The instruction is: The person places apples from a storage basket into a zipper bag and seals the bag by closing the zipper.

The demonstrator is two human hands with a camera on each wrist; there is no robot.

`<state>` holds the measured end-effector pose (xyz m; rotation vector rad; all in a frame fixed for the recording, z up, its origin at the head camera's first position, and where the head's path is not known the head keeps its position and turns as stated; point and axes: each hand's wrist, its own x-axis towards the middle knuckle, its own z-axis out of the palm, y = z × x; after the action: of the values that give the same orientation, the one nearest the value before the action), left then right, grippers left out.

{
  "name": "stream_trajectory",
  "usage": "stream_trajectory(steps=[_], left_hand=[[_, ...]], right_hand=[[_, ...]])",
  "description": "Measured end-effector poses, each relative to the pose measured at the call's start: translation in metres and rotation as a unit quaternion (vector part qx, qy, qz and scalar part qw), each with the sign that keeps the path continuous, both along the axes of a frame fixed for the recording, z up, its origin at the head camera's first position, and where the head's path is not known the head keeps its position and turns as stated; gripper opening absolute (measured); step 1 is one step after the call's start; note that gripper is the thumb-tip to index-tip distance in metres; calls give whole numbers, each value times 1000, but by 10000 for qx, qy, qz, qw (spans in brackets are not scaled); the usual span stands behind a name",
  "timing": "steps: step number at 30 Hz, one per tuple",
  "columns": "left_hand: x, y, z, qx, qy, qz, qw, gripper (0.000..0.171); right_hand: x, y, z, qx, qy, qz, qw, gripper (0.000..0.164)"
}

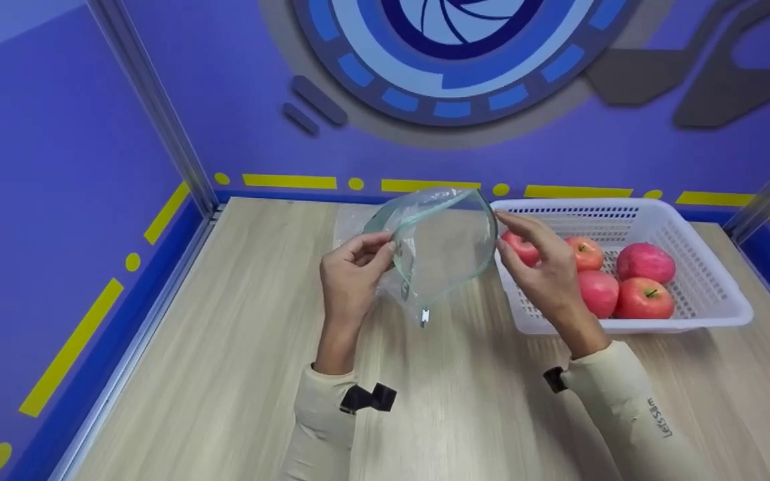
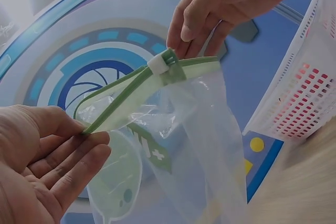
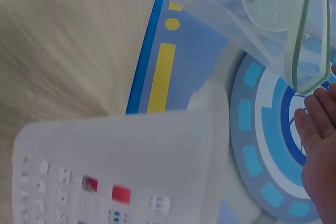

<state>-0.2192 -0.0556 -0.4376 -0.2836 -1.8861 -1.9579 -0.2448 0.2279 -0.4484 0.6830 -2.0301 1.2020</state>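
Observation:
A clear plastic zip bag [image 1: 455,247] with a pale green rim is held up over the table, its mouth spread apart. My left hand [image 1: 356,267] pinches the rim at the left side between thumb and fingers; the left wrist view shows this left hand [image 2: 52,161] close up. At the opposite edge is my right hand [image 1: 545,264], thumb and fingertips spread apart and at the rim. Fairly straight fingers [image 3: 317,111] show beside the bag [image 3: 302,40] in the right wrist view. A white zip slider [image 2: 157,64] sits on the rim.
A white perforated basket [image 1: 712,280] stands on the wooden table [image 1: 238,374] at the right, behind and under my right hand. Several red apples [image 1: 646,298] lie in it. Blue-purple panels [image 1: 44,200] with yellow marks enclose the table at the back and sides.

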Motion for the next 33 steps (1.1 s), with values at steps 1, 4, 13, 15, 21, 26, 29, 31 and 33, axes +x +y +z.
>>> stream_trajectory(steps=[1, 4, 13, 15, 21, 26, 29, 31, 33], left_hand=[[0, 0, -1, -27, 1, -11, 10000, 18], [1, 0, -2, -91, 35, -2, 10000, 18], [2, 2, -2, -379, -6, 118, 9992, 18], [3, 3, -2, -421, 5, 135, 9990, 17], [3, 3, -1, -569, 94, 152, 9982, 17], [4, 4, 0, -628, 4, 211, 9978, 17], [5, 4, 0, -673, -30, 257, 9974, 17], [5, 4, 1, -707, -45, 290, 9971, 17], [6, 3, 1, -734, -65, 321, 9968, 18]], right_hand=[[0, 2, 0, 8, -19, -33, 10000, 46], [-3, 12, -1, 101, -182, -179, 9996, 46], [-10, 46, -16, 437, -556, -868, 9937, 45], [-10, 52, -18, 429, -807, -958, 9912, 45], [-13, 69, -28, 579, -1605, -1349, 9761, 48], [-18, 77, -35, 732, -2068, -1472, 9645, 55], [-22, 78, -35, 850, -2332, -1450, 9578, 60], [-27, 79, -35, 927, -2518, -1393, 9532, 63], [-31, 79, -34, 1037, -2695, -1348, 9479, 65]])
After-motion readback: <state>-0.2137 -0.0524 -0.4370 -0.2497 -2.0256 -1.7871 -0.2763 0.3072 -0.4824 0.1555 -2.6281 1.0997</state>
